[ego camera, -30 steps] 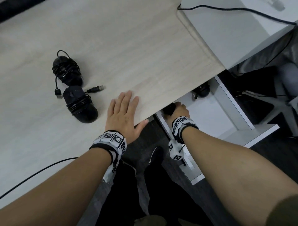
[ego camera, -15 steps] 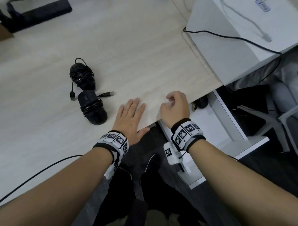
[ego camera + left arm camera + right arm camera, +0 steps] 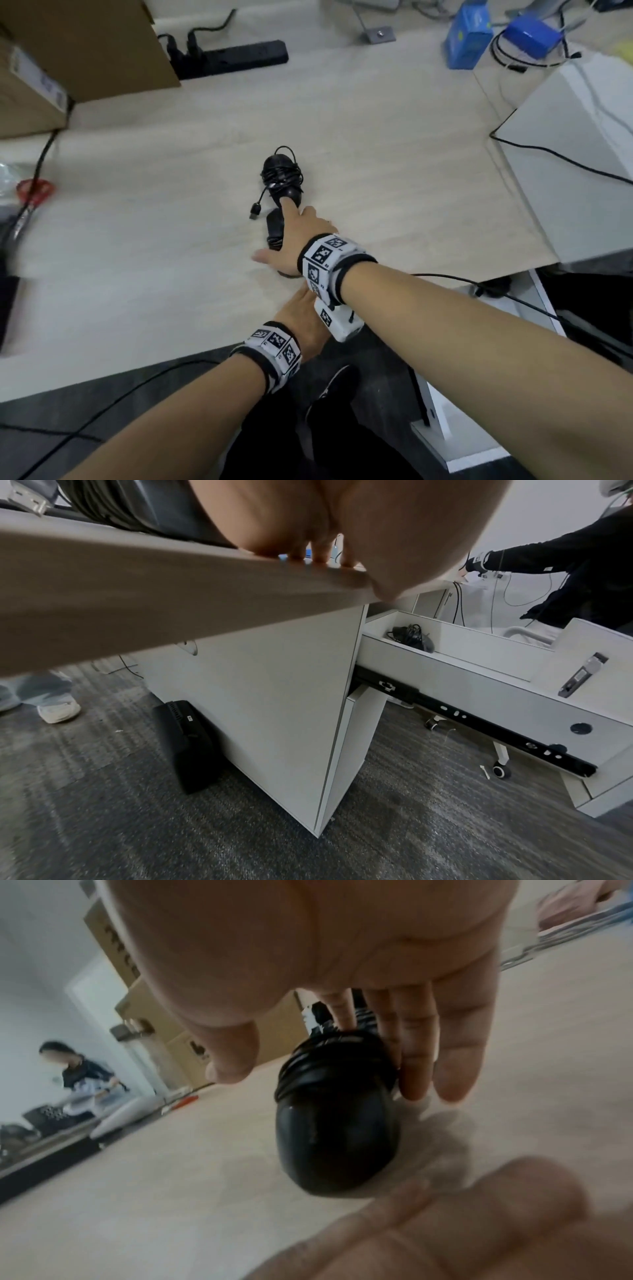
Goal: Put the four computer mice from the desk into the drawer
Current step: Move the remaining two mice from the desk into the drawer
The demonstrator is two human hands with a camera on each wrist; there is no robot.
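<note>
Desk front edge: left hand flat, fingers straight; right hand spread over near mouse, ungripped.

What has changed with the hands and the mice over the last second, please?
The right hand left the drawer, crossed the desk and now reaches over the nearer mouse, fingers spread, not yet gripping. The left hand stayed flat at the desk edge; both desk mice, including the farther mouse, stayed put.
</note>
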